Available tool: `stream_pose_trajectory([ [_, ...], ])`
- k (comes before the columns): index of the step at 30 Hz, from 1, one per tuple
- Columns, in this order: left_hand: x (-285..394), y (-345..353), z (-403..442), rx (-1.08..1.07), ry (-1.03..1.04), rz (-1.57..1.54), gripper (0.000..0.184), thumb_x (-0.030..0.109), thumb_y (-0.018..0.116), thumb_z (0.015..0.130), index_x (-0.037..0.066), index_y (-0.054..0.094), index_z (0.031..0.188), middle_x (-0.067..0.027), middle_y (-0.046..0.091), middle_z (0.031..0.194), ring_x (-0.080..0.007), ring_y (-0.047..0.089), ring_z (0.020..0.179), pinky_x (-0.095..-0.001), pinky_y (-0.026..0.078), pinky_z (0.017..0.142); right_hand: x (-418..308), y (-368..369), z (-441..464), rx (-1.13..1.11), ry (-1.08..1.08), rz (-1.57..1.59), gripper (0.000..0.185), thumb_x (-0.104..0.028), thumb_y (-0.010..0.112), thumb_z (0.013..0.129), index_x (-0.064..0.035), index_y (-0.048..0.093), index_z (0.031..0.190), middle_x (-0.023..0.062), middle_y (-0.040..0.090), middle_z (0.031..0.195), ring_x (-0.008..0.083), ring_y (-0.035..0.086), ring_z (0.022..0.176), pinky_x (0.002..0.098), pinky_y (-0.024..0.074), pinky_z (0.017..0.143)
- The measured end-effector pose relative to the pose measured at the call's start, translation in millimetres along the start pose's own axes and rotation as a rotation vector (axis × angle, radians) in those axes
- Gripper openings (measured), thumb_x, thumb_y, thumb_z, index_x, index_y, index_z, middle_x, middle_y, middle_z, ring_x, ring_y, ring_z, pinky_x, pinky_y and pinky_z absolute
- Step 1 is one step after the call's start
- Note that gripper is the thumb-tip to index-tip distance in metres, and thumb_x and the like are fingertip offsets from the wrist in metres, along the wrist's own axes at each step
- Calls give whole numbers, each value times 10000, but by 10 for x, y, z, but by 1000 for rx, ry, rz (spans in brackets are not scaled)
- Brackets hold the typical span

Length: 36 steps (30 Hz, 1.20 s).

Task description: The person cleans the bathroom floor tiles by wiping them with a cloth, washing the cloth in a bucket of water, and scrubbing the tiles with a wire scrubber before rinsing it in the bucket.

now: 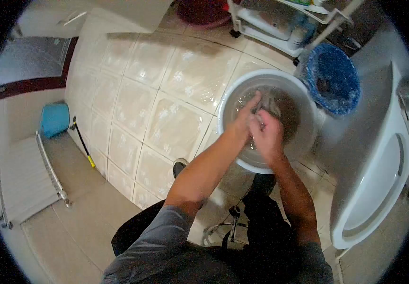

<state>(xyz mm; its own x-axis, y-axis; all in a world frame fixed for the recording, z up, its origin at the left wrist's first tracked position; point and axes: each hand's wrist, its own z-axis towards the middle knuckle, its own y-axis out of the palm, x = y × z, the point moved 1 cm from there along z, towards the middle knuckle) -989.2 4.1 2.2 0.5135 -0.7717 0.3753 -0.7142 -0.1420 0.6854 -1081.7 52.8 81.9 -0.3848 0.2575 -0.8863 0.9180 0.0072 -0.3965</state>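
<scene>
Right hand (268, 134) curled around grey cloth (271, 105)

Light glints off the cream tiled floor (183, 111)

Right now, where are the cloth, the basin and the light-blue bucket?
Cloth (270, 104), head view: bunched visible part.
Basin (221, 113), head view: rim, image left.
Light-blue bucket (55, 121), head view: outer wall.

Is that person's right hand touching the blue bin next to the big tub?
Apart. The head view shows the right hand at the middle of the white tub, with part of the tub plainly visible between it and the blue bin.
</scene>
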Motion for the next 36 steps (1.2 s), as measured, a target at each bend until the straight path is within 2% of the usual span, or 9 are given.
stream_pose_trajectory([
  [4,-115,92,62,153,11,-129,470,429,550,981,31,605,1225,-142,679,1075,-256,649,945,-396,523,867,259,99,114,170,-98,-15,285,-253,561,907,-12,616,1049,274,657,920,464,643,841,517,509,765],
  [11,-207,115,81,414,14,164,626,565,500,965,19,573,1262,-176,637,1176,-321,610,1047,-511,486,917,1141,16,507,310,34,-348,333,-278,460,977,21,605,951,263,631,951,441,608,876,512,467,760],
  [14,89,111,-169,213,-130,-44,691,619,435,970,63,484,1377,-181,565,1319,-350,543,1215,-566,447,989,1255,-147,654,275,210,-530,365,-342,486,986,-29,617,1119,278,610,1025,451,597,1000,514,459,923],
  [17,18,-201,-169,353,36,221,801,706,344,948,116,362,1490,-155,397,1509,-368,417,1345,-615,335,1076,1249,-19,554,510,31,-573,394,-331,541,969,-61,592,1251,260,620,1078,448,592,1048,497,454,973],
  [21,98,-88,-260,291,-206,-10,862,784,359,888,161,382,1482,-142,370,1529,-350,366,1381,-614,302,1092,1242,162,475,225,-102,-638,467,-299,605,942,-48,543,1331,259,620,1155,389,599,1107,448,457,992],
  [24,257,98,-317,216,-199,-58,897,820,373,854,161,410,1461,-131,350,1541,-343,298,1417,-601,270,1113,1173,377,453,-32,191,6,559,-312,652,913,55,527,1316,291,617,1211,393,614,1123,447,470,978],
  [28,452,-252,-111,85,-316,-125,498,482,622,908,43,604,1144,-182,673,1005,-338,658,881,-493,535,845,275,377,105,-132,0,107,437,-271,648,922,54,587,1207,211,680,1050,259,650,954,370,502,846],
  [30,415,-384,34,58,-362,-80,451,448,641,903,47,628,1108,-171,682,963,-323,664,850,-474,544,822,57,303,63,-161,-29,92,297,-221,627,932,33,645,1085,143,707,929,169,639,854,333,499,790],
  [36,257,-35,-37,127,-75,-43,334,335,640,918,27,660,1045,-133,692,867,-279,665,774,-429,550,758,-225,111,67,-82,-9,-120,262,-232,637,891,23,674,945,181,682,830,228,653,757,374,504,727],
])
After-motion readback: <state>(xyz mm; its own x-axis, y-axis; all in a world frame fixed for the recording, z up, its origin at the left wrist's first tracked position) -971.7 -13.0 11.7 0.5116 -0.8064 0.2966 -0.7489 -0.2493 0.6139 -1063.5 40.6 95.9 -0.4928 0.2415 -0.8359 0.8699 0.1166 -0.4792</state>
